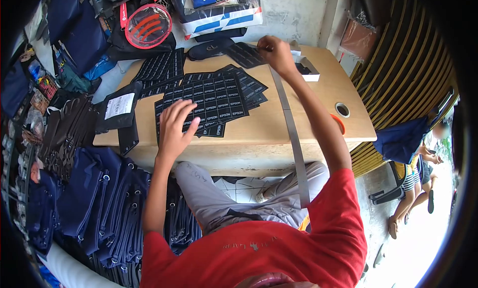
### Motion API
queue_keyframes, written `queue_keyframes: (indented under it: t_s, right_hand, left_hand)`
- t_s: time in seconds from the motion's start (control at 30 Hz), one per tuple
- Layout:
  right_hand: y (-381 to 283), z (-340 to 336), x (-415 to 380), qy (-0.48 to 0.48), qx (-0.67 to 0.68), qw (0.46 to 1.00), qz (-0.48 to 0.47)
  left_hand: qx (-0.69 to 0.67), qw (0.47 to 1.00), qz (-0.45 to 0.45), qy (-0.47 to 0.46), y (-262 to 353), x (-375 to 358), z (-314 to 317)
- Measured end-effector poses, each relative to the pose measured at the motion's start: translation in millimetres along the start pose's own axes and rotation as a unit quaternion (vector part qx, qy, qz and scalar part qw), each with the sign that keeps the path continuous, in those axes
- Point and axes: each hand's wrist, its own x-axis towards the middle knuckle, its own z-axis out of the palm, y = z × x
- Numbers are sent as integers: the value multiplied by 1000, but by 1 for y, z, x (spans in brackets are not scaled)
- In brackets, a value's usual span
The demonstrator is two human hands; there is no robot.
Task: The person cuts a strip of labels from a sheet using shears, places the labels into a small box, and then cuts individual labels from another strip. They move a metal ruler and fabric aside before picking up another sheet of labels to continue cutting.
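Observation:
My left hand (177, 126) lies with its fingers apart on the lower left of a black sheet (211, 96) printed with rows of white EPSON labels. Several more such sheets are fanned out beneath it on the wooden table (326, 108). Toward the back of the table, my right hand (276, 54) is closed, its fingertips at the right edge of a smaller black label sheet (245, 55). A long metal ruler (290, 118) runs from near my right wrist over the table's front edge to my lap.
A round black item (210, 48) and an open white box (307, 69) sit at the back. An orange ring (338, 123) lies near a cable hole (342, 109). Navy bags (94, 198) are stacked at left; a black pouch (117, 108) rests on the table. People sit outside at right.

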Motion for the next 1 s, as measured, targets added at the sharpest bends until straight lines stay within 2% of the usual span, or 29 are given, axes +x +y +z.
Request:
queue_keyframes:
  t_s: [0.07, 0.13, 0.2, 0.27, 0.33, 0.43, 0.53, 0.57, 0.6, 0.73, 0.83, 0.9, 1.0]
  right_hand:
    - [-33, -30, 6, -16, 45, 999, -23]
    - [-65, -57, 14, -50, 46, 997, 41]
    - [-94, -85, 19, -79, 47, 995, 46]
    - [-114, -107, 24, -163, 44, 985, 24]
    - [-141, -131, 30, -199, 7, 980, -10]
    - [-164, -150, 40, -235, -60, 967, -80]
    - [-189, -169, 46, -253, -91, 961, -69]
    - [-191, -174, 57, -287, -102, 952, -24]
    - [-201, -181, 58, -285, -102, 953, -22]
    - [-217, -201, 62, -281, -190, 938, -79]
    - [-212, -204, 62, -280, -202, 936, -71]
    - [-211, -204, 60, -263, -222, 932, -112]
    - [-217, -201, 54, -259, -208, 938, -97]
  left_hand:
    - [-105, 992, -8, 64, 17, 20, -1]
    - [-185, 975, -29, 118, 33, 40, -1]
    - [-201, 968, -48, 139, 46, 61, -5]
    - [-245, 954, -62, 161, 57, 84, -9]
    - [-271, 951, -54, 136, 59, 107, -13]
    - [-348, 937, -17, 32, 77, 133, -11]
    - [-457, 886, -6, -80, 91, 140, 5]
    - [-465, 876, -24, -129, 92, 139, 8]
    - [-471, 863, -40, -179, 94, 138, 10]
    - [-538, 829, -61, -139, 112, 125, 15]
    - [-499, 858, -42, -118, 112, 121, 12]
    - [-458, 884, -33, -84, 114, 119, 10]
    - [-428, 900, -13, -81, 112, 113, 10]
